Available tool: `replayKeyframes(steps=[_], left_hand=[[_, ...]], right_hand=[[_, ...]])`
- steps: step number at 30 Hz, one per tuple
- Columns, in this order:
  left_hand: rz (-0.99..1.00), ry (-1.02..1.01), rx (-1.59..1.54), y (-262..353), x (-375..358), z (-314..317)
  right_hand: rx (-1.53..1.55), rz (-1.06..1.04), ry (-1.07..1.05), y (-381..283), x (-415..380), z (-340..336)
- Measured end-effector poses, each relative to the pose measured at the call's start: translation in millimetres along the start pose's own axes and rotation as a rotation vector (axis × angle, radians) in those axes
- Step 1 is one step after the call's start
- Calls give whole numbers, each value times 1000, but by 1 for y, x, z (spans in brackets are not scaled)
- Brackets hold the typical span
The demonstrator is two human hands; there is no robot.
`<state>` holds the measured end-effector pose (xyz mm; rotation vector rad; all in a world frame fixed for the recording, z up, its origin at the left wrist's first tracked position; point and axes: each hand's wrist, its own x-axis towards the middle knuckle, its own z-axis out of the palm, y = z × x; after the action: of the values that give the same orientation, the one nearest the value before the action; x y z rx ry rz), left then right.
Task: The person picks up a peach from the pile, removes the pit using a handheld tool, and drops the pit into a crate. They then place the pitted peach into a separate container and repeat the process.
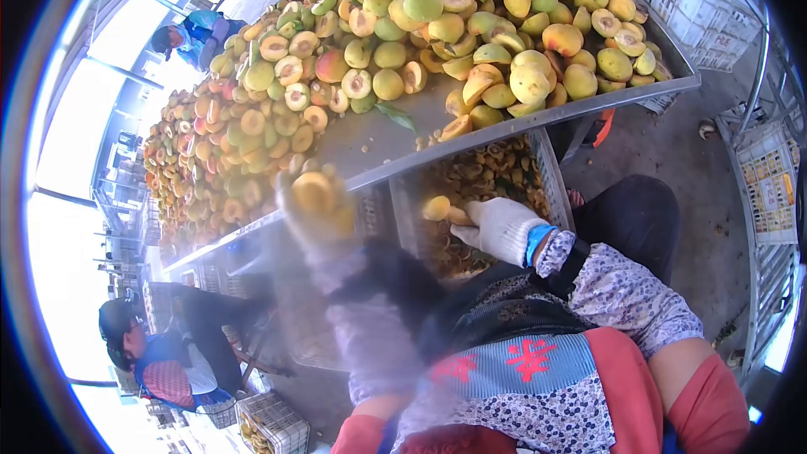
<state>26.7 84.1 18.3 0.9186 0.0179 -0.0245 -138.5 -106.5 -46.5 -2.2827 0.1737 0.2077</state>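
Note:
My left hand (324, 212), in a whitish glove and smeared by motion, holds a yellow peach (314, 192) at the front edge of the metal table (370, 147). My right hand (506, 231), gloved with a blue band at the wrist, is closed on a short yellow, round-ended thing (436, 208); its kind does not show clearly. Beneath that hand a crate (551, 176) holds brownish peach scraps (483, 170). Whole and halved peaches (388, 55), some cut halves showing their pits, are heaped across the table.
A seated person (172, 361) works at the lower left, and another person (202, 34) is beyond the heap. White crates (689, 13) stand at the upper right. A metal rack (761, 193) with a crate is on the right. Another crate (273, 420) sits on the floor.

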Motion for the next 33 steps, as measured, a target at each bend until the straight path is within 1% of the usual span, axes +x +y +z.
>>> replayKeyframes(steps=[1,3,4,5,6,7,8,9,10,11,12,13,14,15,16,17,18,19,20,21,22,23,24,25,26,27,29,31,32,33], left_hand=[[120,120,215,17,4,-16],[611,-170,1146,48,8,-58],[599,-65,1205,56,17,-83],[590,39,1258,60,26,-97],[609,140,1346,60,18,-80],[611,142,1344,60,9,-64],[751,-36,1542,57,1,-43],[893,-228,1729,50,0,-25],[521,-252,1016,28,14,-19],[420,-224,952,7,5,13],[173,-155,856,-7,-7,50],[154,-296,885,-29,-4,66],[204,-446,1083,-43,-6,85],[294,-534,1053,-77,0,93],[242,-604,1196,-82,-8,115],[239,-605,1191,-103,-2,123],[392,-725,1318,-129,10,126],[551,-848,1442,-141,14,129],[552,-857,1440,-147,20,126],[465,-845,1388,-146,25,127],[376,-828,1335,-143,29,126],[375,-828,1335,-138,34,122],[83,-715,1051,-129,37,116],[-193,-585,760,-114,29,116],[-285,-431,625,-99,20,117],[-361,-418,470,-86,25,104],[-387,-459,143,-83,46,54],[-396,-578,100,-52,28,49],[-396,-542,94,-44,25,41],[-391,-535,95,-41,21,33]], right_hand=[[4,-2,2,1,1,-3],[129,-72,151,4,2,-7],[34,-72,147,4,7,-10],[39,-73,154,2,8,-11],[50,-1,139,-1,9,-13],[59,70,117,-2,9,-14],[-15,55,108,1,12,-14],[-17,54,112,3,11,-14],[-36,18,145,5,9,-13],[-55,-16,174,10,8,-11],[-85,7,155,19,10,-7],[-88,13,159,24,8,-6],[-89,-9,170,28,5,-5],[-91,-30,180,31,5,-4],[-37,-64,168,32,7,-5],[-41,-60,168,34,7,-8],[-78,-2,124,35,6,-11],[-112,56,83,35,6,-13],[-134,89,31,36,7,-13],[-132,93,36,32,6,-17],[-103,51,32,27,2,-22],[-73,6,27,21,0,-26],[-10,55,17,17,-1,-29],[-5,53,11,17,4,-29],[34,50,-70,19,9,-28],[71,47,-147,20,13,-24],[14,-3,-164,16,12,-17],[298,144,-316,-2,6,-21],[472,191,-332,-4,6,-18],[469,186,-340,-2,9,-14]])
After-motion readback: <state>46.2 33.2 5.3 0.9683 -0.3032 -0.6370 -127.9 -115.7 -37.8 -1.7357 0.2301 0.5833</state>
